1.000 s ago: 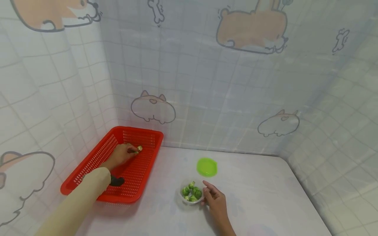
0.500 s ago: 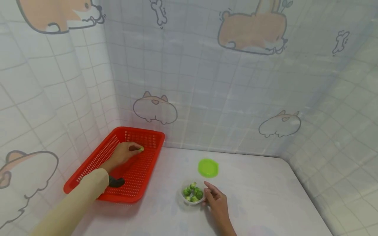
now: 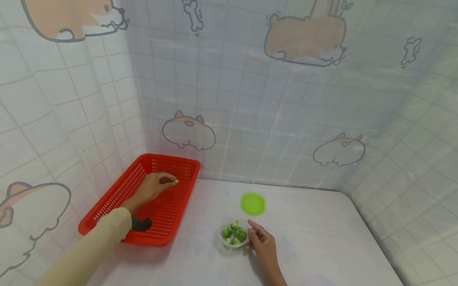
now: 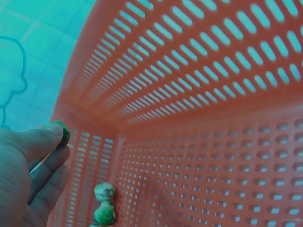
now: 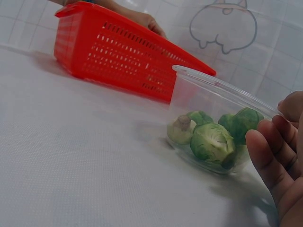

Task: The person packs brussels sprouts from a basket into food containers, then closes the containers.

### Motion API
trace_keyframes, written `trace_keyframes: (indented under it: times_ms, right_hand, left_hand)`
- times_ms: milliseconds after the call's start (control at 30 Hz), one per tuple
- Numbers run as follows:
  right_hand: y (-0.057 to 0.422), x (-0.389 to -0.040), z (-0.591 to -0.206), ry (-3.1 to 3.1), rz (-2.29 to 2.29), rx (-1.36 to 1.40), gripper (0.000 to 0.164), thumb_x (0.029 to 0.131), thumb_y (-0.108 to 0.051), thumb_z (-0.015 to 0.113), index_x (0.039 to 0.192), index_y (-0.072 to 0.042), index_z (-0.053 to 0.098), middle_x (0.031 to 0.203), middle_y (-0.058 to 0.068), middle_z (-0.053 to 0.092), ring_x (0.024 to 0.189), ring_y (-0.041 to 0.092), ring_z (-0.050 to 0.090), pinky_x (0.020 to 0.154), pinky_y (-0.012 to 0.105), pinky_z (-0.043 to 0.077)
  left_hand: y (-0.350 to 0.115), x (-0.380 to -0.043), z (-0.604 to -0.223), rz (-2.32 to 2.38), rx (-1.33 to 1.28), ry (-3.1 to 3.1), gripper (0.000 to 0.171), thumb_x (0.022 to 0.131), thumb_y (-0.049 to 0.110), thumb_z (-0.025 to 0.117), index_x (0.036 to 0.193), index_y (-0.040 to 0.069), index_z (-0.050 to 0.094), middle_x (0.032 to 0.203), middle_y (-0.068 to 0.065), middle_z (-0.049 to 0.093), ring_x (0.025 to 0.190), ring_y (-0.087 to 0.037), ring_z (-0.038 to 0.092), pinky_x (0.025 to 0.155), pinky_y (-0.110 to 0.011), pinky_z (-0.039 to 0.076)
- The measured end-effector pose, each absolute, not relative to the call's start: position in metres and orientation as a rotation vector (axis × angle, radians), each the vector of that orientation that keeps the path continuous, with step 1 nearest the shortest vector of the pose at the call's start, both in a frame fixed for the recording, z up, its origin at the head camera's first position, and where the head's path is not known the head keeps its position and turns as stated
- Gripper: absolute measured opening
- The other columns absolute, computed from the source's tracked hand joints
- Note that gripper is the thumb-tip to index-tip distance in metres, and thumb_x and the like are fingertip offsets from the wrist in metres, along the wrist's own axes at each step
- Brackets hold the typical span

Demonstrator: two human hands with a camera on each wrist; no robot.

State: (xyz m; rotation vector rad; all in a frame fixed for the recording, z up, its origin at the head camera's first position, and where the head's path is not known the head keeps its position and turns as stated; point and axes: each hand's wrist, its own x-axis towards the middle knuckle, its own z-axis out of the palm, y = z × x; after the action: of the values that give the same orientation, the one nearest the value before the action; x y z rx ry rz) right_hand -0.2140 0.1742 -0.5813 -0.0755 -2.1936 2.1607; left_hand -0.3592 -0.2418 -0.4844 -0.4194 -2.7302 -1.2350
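In the head view my left hand point(image 3: 154, 186) pinches a Brussels sprout point(image 3: 175, 181) between thumb and fingertips, over the far part of a red plastic basket point(image 3: 196, 174). The left wrist view shows that sprout point(image 4: 61, 135) mostly covered by the thumb. Below it, more Brussels sprouts point(image 4: 104, 213) lie against the basket wall. A clear round plastic tub point(image 3: 229, 246) stands upright on the table with several Brussels sprouts point(image 5: 213, 142) inside. My right hand point(image 3: 263, 244) holds the tub's right side, with curled fingers at its wall and rim.
A bright green lid point(image 3: 252, 203) lies on the white table point(image 3: 315, 226) behind the tub. Inside the basket, near my left sleeve point(image 3: 111, 230), is a dark object point(image 3: 141, 224), partly hidden. Patterned curtains point(image 3: 243, 119) close off the back and both sides.
My left hand has lifted the sprout away from the basket floor and moved slightly right. The view has shifted a little. My right hand and the tub stay in place.
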Motion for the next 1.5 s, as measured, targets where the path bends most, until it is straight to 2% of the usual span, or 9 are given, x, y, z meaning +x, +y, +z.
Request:
trace_keyframes:
  times_ms: [167,267,400,733,1067,1233,1500]
  right_hand:
    - [0.174,-0.215,-0.582,-2.199,2.159,-0.077,0.045,0.1,-0.031,0.065,0.14,-0.012,0.06,0.094,0.015,0.066,0.067,0.018,0.065,0.065,0.029,0.058]
    - [0.175,-0.214,-0.582,-2.205,2.154,-0.079,0.044,0.099,-0.031,0.065,0.139,-0.013,0.061,0.095,0.015,0.066,0.067,0.018,0.065,0.064,0.029,0.058]
    - [0.175,-0.213,-0.582,-2.208,2.147,-0.078,0.044,0.098,-0.031,0.066,0.138,-0.013,0.062,0.094,0.015,0.066,0.067,0.017,0.064,0.064,0.028,0.058]
    - [0.176,-0.214,-0.582,-2.201,2.141,-0.078,0.044,0.098,-0.032,0.067,0.136,-0.01,0.063,0.094,0.014,0.066,0.067,0.016,0.064,0.063,0.028,0.058]
    - [0.176,-0.215,-0.582,-2.196,2.156,-0.067,0.042,0.099,-0.028,0.067,0.136,-0.01,0.063,0.095,0.015,0.066,0.067,0.017,0.065,0.064,0.029,0.059]
    - [0.177,-0.216,-0.581,-2.196,2.16,-0.06,0.041,0.098,-0.028,0.067,0.136,-0.011,0.063,0.094,0.016,0.066,0.067,0.018,0.065,0.064,0.03,0.059]
    - [0.178,-0.216,-0.581,-2.197,2.162,-0.063,0.043,0.099,-0.028,0.067,0.137,-0.01,0.062,0.095,0.015,0.066,0.068,0.017,0.065,0.065,0.03,0.059]
  left_hand:
    - [-0.238,-0.355,-0.483,-1.238,-0.439,-2.704,0.024,0.092,0.031,0.075,0.115,0.025,0.075,0.117,0.0,0.073,0.109,-0.025,0.068,0.088,-0.042,0.059]
    - [-0.233,-0.352,-0.482,-1.26,-0.459,-2.68,0.025,0.091,0.033,0.076,0.115,0.025,0.075,0.116,0.001,0.073,0.108,-0.023,0.068,0.088,-0.041,0.059]
    - [-0.223,-0.348,-0.477,-1.309,-0.492,-2.662,0.025,0.092,0.028,0.076,0.117,0.024,0.074,0.117,0.002,0.073,0.108,-0.023,0.068,0.089,-0.041,0.059]
    - [-0.189,-0.334,-0.466,-1.351,-0.575,-2.666,0.025,0.092,0.028,0.075,0.117,0.026,0.074,0.116,0.008,0.072,0.11,-0.018,0.067,0.095,-0.044,0.055]
    - [-0.153,-0.319,-0.457,-1.388,-0.7,-2.67,0.023,0.091,0.023,0.077,0.114,0.025,0.075,0.108,0.01,0.074,0.101,-0.011,0.07,0.092,-0.036,0.057]
    - [-0.137,-0.314,-0.46,-1.473,-0.805,-2.616,0.02,0.09,0.02,0.077,0.11,0.022,0.076,0.106,0.007,0.074,0.099,-0.011,0.07,0.093,-0.033,0.056]
    - [-0.117,-0.306,-0.468,-1.484,-0.885,-2.624,0.02,0.09,0.018,0.077,0.109,0.023,0.076,0.103,0.009,0.074,0.095,-0.01,0.07,0.09,-0.028,0.057]
